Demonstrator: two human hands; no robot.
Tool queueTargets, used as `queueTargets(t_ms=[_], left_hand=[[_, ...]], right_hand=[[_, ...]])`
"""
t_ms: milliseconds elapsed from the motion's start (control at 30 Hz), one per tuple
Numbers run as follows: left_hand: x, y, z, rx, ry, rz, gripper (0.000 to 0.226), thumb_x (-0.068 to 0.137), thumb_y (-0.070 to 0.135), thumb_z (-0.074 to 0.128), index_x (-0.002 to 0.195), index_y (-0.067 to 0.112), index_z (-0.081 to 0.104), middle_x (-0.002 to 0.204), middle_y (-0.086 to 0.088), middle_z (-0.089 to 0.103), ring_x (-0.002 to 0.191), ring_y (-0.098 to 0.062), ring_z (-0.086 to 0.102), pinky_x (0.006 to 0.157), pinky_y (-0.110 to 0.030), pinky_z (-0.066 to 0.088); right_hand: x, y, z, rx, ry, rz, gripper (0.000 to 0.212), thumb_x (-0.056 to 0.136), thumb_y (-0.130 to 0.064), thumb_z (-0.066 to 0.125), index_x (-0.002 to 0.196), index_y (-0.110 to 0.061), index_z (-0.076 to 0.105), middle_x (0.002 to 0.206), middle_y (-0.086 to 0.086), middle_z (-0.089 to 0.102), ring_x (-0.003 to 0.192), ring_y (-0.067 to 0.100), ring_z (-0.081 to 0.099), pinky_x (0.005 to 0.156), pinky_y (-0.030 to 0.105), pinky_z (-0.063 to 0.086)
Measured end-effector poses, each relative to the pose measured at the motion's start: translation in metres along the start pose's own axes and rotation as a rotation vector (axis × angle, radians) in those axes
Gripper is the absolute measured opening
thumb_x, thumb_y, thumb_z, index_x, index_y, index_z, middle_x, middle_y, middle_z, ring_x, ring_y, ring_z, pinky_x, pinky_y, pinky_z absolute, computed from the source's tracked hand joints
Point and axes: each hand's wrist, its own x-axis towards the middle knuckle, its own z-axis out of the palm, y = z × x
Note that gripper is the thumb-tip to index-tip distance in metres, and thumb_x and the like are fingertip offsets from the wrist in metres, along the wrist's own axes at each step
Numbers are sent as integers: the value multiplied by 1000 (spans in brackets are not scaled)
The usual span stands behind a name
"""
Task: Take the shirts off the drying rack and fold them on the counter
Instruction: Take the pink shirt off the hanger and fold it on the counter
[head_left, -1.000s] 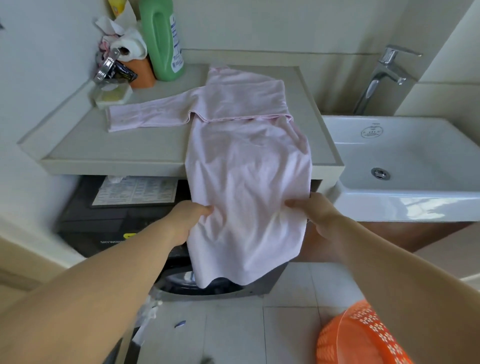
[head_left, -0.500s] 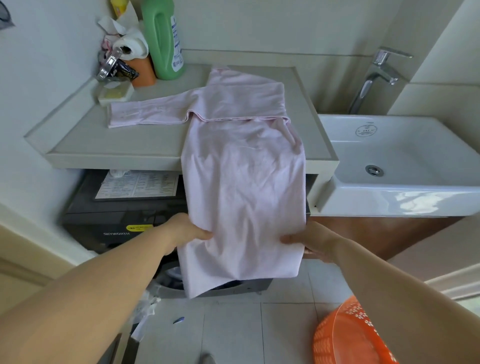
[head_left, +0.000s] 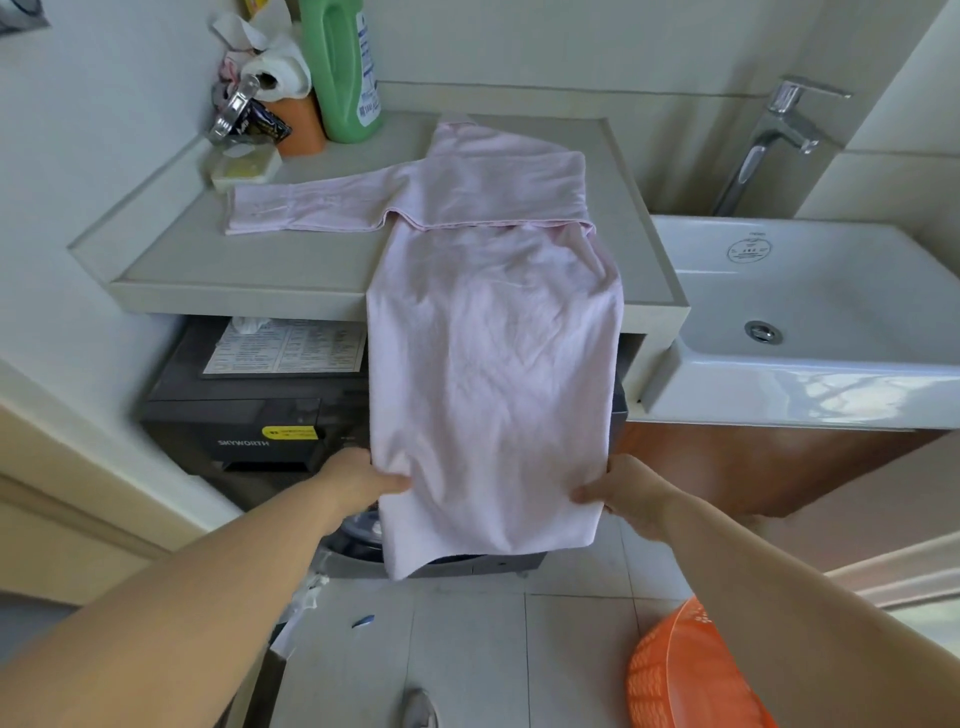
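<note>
the pink shirt (head_left: 493, 364) lies with its collar end and 1 sleeve spread flat on the counter (head_left: 218, 275), while its lower body hangs over the front edge, in front of the dark washing machine (head_left: 249, 421). the left hand (head_left: 358, 480) pinches the shirt's left side near the hem, thumb on top of the cloth; the right hand (head_left: 621, 491) grips the right side at the same height, fingers curled under the fabric.

by my reading the rack step is done for this shirt and the fold is in hand: the next move likely calls for lifting the hanging part up and over onto the counter, both sides kept level so the fold lands square.

counted: 1 shirt, 2 hands, 1 green bottle (head_left: 340, 67) in the back corner, 1 sink (head_left: 810, 322) just right of the counter, 1 orange basket (head_left: 685, 675) on the floor. no drying rack is in view.
</note>
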Motion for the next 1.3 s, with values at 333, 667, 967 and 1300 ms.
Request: queueTargets(t_ms=[333, 667, 967, 1300], left_hand=[[-4, -6, -11, 704, 190, -57, 19, 90, 6, 45, 77, 4, 58, 84, -11, 61, 81, -26, 58, 70, -31, 47], [8, 123, -31, 578, 436, 579, 41, 95, 22, 50, 134, 12, 45, 138, -9, 43, 123, -26, 45, 100, -33, 39], [99, 209, -53, 906, 318, 604, 68, 95, 59, 27, 152, 32, 2, 160, -1, -13, 147, -28, -8, 119, -44, 3], [145, 241, -95, 1125, 289, 591, 71, 84, 76, 25, 137, 30, 40, 139, -7, 42, 127, -31, 41, 102, -46, 28]], right_hand=[[7, 6, 0, -365, 131, 110, 39, 75, -9, 74, 111, -3, 61, 95, 6, 63, 93, 26, 59, 81, 34, 51], [-6, -147, -18, -360, 575, -607, 37, 83, -2, 50, 116, -16, 58, 120, 2, 57, 104, 21, 54, 83, 24, 39], [73, -237, -12, -899, 572, -586, 75, 94, -53, 43, 153, -28, 5, 161, 1, -7, 148, 25, -10, 118, 42, 1], [116, -271, -26, -1091, 334, -107, 92, 77, -82, 34, 152, -33, 11, 160, 4, 9, 146, 31, 9, 115, 50, 10]])
